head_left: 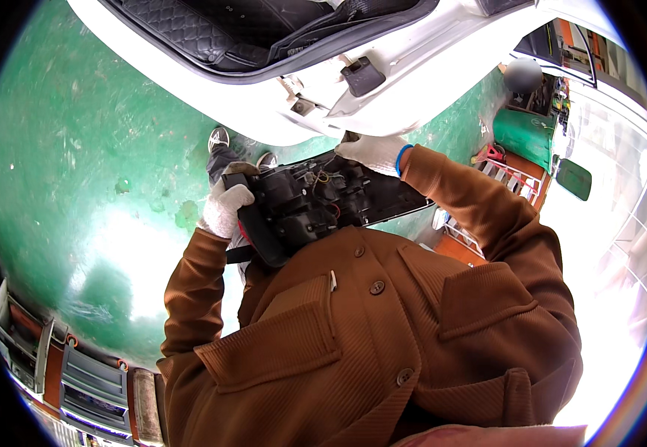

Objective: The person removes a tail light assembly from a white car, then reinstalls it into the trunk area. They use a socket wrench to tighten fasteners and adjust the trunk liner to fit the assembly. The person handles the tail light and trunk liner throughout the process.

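Observation:
I hold a black car tail-light unit (316, 201) against my chest, its back side up, with bulb sockets and thin wires showing. My left hand (226, 207), in a white glove, grips the unit's left end. My right hand (374, 151), also in a white glove with a blue cuff, holds its far top edge. Brown jacket sleeves cover both forearms. Just beyond the unit is the white rear of a car (383, 82) with its boot open, and an empty lamp recess with a black bracket (362, 74).
The floor (77, 164) is glossy green. My shoes (219, 138) show below the unit. At the lower left stand metal cabinets (77, 380). To the right are a green bin (521, 134), a red stand and a bright doorway.

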Available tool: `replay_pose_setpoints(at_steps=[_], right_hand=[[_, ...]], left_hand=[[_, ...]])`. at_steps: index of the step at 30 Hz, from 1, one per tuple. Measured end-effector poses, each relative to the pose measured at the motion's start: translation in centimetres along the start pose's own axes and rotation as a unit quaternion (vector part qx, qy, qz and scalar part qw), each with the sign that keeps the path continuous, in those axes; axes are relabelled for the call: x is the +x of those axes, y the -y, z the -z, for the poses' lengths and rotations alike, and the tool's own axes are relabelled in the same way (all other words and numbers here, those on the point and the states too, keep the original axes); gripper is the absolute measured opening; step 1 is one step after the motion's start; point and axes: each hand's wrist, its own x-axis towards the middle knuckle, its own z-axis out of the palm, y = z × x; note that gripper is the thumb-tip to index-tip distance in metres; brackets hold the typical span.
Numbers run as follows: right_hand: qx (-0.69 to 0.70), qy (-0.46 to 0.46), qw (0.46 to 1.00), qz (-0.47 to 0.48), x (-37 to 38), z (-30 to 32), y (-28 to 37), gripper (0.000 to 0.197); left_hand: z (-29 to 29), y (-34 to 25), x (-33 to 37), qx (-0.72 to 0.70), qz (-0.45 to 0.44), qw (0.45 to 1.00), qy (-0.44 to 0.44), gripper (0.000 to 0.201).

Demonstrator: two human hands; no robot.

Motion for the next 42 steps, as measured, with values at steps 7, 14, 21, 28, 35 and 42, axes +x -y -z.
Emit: replay_pose_setpoints(at_steps=[7,14,21,28,35,42], right_hand=[[0.103,0.01,0.989,0.104,-0.5,0.6,-1.8,0.031],[0.186,0.023,0.971,0.151,0.7,-0.5,-2.7,0.03],[-0.008,-0.029,0.995,0.098,-0.6,0.3,0.3,0.042],[0.221,0.059,0.963,0.141,0.4,-0.2,-3.4,0.033],[0.329,0.166,0.92,0.135,2.3,-0.3,-7.4,0.041],[0.381,0.204,0.889,0.149,1.6,0.2,-4.7,0.037]], left_hand=[[0.0,1.1,0.0,-0.101,0.046,0.994,-0.014,0.041],[-0.3,-0.3,0.0,-0.078,0.017,0.997,0.007,0.042],[1.9,1.9,0.6,0.143,-0.137,0.979,0.057,0.036],[-0.1,-0.7,0.4,-0.063,0.013,0.998,0.027,0.043],[-0.3,-1.4,0.1,-0.049,-0.006,0.998,0.036,0.047],[0.2,-0.8,0.5,-0.012,-0.035,0.998,0.043,0.037]])
